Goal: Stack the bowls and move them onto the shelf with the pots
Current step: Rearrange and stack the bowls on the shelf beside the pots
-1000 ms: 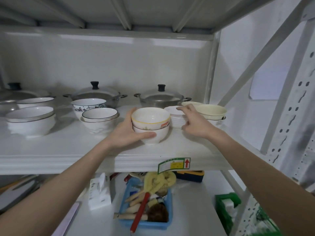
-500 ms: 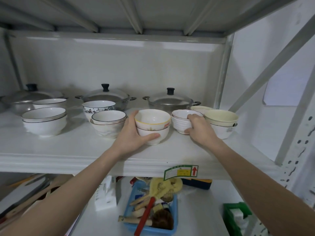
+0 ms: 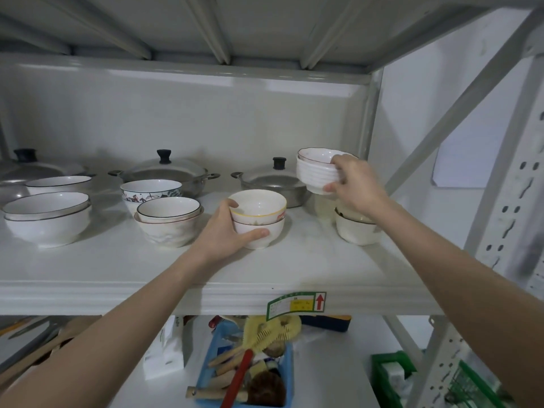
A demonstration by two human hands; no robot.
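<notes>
Person reaches both bare arms onto the white metal shelf [image 3: 117, 269].

Left hand [image 3: 226, 231]: curled around the near left side of a two-bowl stack [image 3: 259, 217], thumb along the lower bowl's front, fingers up by the upper bowl's yellow rim. Stack sits on the shelf board.

Right hand [image 3: 354, 187]: closed on a ribbed white bowl [image 3: 316, 173], thumb under its foot, fingers over the far rim. Bowl is held in the air, tilted slightly, clear of the shelf, above and right of the left hand's stack.

Below the right wrist: a cream bowl stack [image 3: 354, 229] on the shelf, partly hidden by the arm.

Behind and between the hands: a lidded steel pot [image 3: 270, 184] with black knob. Further left of the left hand, a second lidded pot [image 3: 166, 172], and a third pot [image 3: 29, 167] at the far left edge.

Just left of the left hand: a black-rimmed bowl stack [image 3: 169, 220]; behind it a patterned bowl [image 3: 151, 191]. Well left: large white bowls [image 3: 47, 219], stacked.

Beneath the shelf edge, under the hands: a blue basket [image 3: 290, 375] of brushes.
</notes>
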